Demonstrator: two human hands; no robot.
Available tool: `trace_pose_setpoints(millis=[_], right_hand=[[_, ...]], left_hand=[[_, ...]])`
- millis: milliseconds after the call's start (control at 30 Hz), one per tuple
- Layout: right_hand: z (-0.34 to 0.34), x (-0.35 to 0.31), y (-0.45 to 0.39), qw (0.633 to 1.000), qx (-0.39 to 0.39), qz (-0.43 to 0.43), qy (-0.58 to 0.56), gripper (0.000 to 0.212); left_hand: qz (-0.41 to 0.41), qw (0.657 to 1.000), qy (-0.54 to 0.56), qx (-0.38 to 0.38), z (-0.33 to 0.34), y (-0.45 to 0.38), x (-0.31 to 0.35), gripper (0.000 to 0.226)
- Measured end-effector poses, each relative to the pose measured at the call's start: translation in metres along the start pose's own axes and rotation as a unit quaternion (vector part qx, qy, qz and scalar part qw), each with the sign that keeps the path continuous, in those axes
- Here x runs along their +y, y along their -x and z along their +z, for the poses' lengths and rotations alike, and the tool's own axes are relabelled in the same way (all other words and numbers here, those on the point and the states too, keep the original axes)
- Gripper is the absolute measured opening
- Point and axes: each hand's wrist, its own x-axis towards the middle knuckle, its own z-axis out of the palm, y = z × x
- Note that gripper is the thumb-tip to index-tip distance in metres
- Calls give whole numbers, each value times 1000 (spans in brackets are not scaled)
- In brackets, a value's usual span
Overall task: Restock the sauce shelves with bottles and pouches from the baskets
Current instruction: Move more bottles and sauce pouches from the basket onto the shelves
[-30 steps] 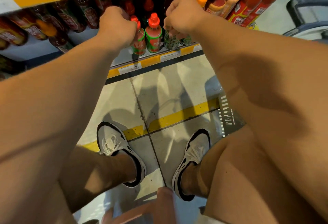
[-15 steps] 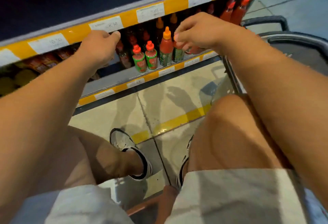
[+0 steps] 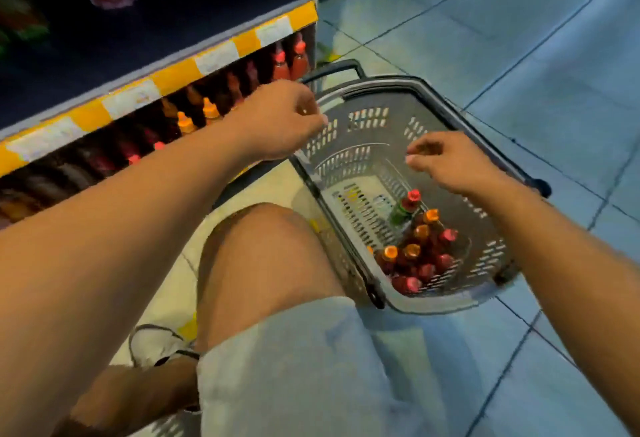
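Observation:
A grey plastic basket [image 3: 360, 117] stands on the floor to my right. Several sauce bottles [image 3: 419, 256] with red and orange caps are bunched in its near corner, and one green-labelled bottle [image 3: 405, 208] stands apart from them. My right hand [image 3: 450, 162] hovers above the basket with its fingers loosely curled and nothing in it. Over the basket's left rim, my left hand [image 3: 280, 117] is also empty, its fingers bent. The low sauce shelf [image 3: 166, 79] with a yellow price strip is at the left, lined with bottles [image 3: 207, 110].
My bare right knee [image 3: 263, 253] and grey shorts sit between the shelf and the basket. My left shoe [image 3: 156, 343] is on the pale floor tiles. The basket's black handle [image 3: 332, 71] lies at its far end, near the shelf's end panel.
Both hands have left the shelf bottles and swung right, empty, to the basket. The view has turned from the shelf front to the basket on the floor.

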Motion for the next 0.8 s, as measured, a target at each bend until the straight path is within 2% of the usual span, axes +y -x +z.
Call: trace_pose_setpoints(millis=[100, 267, 400, 600, 800], right_hand=[[-25, 44, 9, 998, -11, 48, 43, 23], [-40, 104, 7, 990, -39, 104, 91, 27], [-37, 130, -8, 983, -57, 110, 136, 23], [-6, 149, -51, 971, -91, 113, 188, 18], [39, 157, -90, 962, -140, 89, 218, 34]], left_hand=[[40, 996, -41, -74, 43, -26, 44, 31], [46, 981, -65, -176, 130, -56, 83, 26], [25, 967, -103, -233, 186, -84, 86, 27], [11, 953, -143, -267, 244, -117, 80, 24], [1, 884, -236, -404, 288, -111, 52, 22]])
